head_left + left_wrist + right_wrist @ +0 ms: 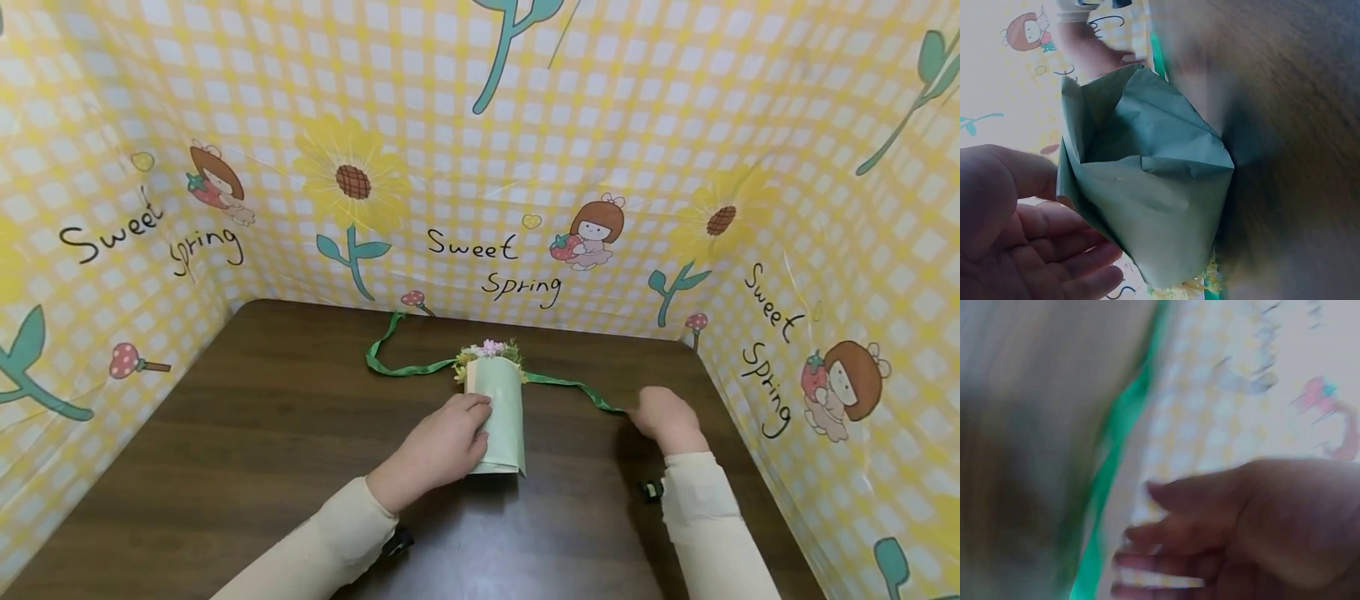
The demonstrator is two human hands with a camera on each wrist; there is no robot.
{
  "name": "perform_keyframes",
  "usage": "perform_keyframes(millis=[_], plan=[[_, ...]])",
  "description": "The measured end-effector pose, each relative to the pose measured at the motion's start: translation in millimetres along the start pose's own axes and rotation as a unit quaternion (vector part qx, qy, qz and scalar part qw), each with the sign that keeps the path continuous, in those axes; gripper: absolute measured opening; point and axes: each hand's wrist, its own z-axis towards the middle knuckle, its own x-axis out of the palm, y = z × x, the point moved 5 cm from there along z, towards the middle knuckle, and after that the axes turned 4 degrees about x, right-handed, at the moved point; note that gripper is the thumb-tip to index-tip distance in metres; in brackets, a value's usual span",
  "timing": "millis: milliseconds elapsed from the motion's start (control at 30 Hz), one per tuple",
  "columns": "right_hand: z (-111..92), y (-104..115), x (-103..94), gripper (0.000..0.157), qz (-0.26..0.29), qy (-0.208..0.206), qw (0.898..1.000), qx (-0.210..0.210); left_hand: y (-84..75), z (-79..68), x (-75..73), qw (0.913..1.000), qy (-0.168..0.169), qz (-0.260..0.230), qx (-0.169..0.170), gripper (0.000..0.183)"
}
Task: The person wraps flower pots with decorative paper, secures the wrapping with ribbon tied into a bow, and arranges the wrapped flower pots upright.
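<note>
On the brown table [225, 467], the wrapped bouquet [502, 417] lies centrally, long axis front to back.
Left hand [438, 446]: relaxed fingers rest on it; right hand [667, 417]: loosely extended fingers, nearest the crosswise green ribbon's [562, 382] right end, contact too blurred to tell; the bouquet hides its middle.

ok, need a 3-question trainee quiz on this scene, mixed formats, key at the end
1. True or false: the flowers show at the end of the green wrap nearest the person.
2. The left hand touches: A) the right hand; B) the green wrap; C) the flowers.
3. What runs out over the tabletop from both sides of the flowers?

Key
1. False; they show at the far end.
2. B.
3. A green ribbon.
</note>
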Motion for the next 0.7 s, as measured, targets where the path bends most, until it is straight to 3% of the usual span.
perform_keyframes(millis=[67,167,267,333,567,700], plan=[[-7,34,-2.6,0.033,0.059,-0.039,0.996,-0.046,2.7,1.1,0.0,0.9998,-0.008,-0.016,-0.002,0.030],[-18,85,-0.3,0.036,0.159,-0.076,0.979,-0.102,7.3,3.3,0.2,0.9986,-0.022,-0.047,-0.011,0.024],[-29,125,11.5,0.041,0.232,-0.078,0.963,-0.112,11.5,4.9,1.1,0.9970,-0.024,-0.071,-0.020,0.022],[-32,143,22.8,0.047,0.256,-0.062,0.959,-0.106,13.4,5.9,1.8,0.9962,-0.021,-0.082,-0.021,0.022],[-33,161,52.1,0.068,0.292,-0.028,0.953,-0.071,24.9,8.0,6.3,0.9885,-0.011,-0.149,-0.027,0.017],[-31,158,56.0,0.074,0.316,-0.016,0.948,-0.042,38.4,8.7,10.3,0.9768,-0.006,-0.202,-0.070,0.018]])
